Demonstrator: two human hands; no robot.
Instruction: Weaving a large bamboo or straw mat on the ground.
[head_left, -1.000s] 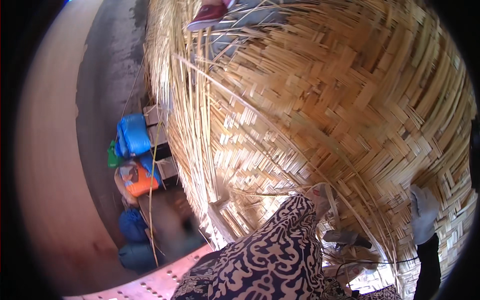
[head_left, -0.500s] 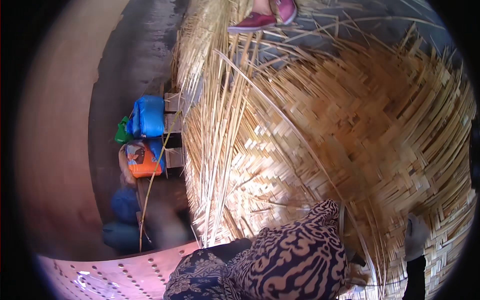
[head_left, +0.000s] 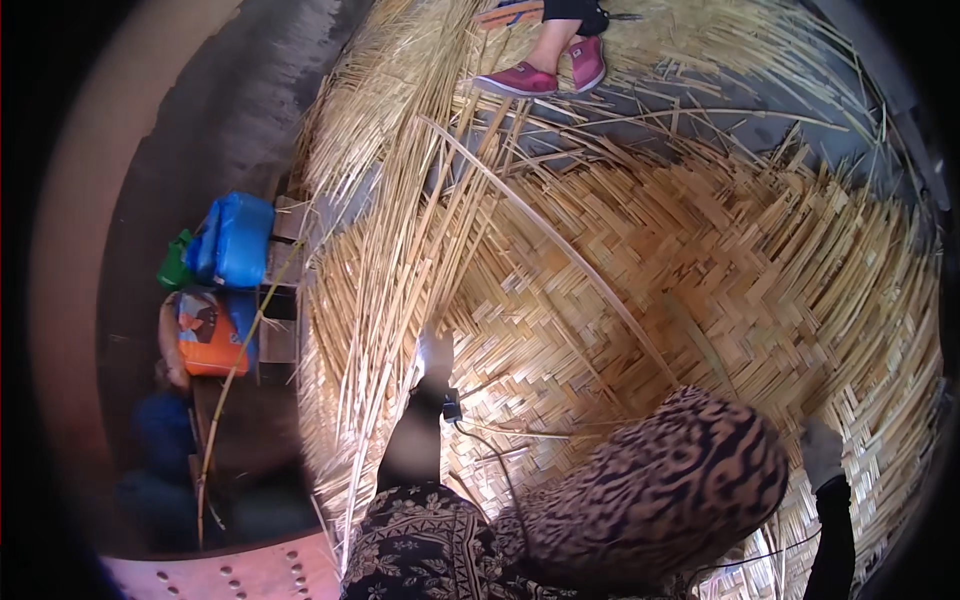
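A large woven bamboo mat [head_left: 560, 330] spreads in front of me, its loose strip ends fanning out at the far and right sides. My left hand [head_left: 436, 352], blurred and pale, reaches forward over the bundle of loose bamboo strips [head_left: 385, 300] by the mat's left part. Whether it grips any strip cannot be made out. My right hand [head_left: 822, 455], in a grey covering, rests low over the mat's right part, its fingers too blurred to read. One long pale strip [head_left: 560, 240] lies slantwise across the weave. My knee in patterned cloth [head_left: 650, 480] covers the near middle.
At the left stand a blue plastic sack [head_left: 243, 240], a green bag [head_left: 174, 262] and an orange bag [head_left: 210, 340]. A thin bamboo stick [head_left: 238, 368] leans past them. Beyond the mat are another person's maroon shoes [head_left: 520, 80]. A pink studded panel [head_left: 240, 577] lies near left.
My left hand and dark sleeve have come into view over the strips. The view has shifted, showing more of the other person's legs. My right hand remains over the mat's right part.
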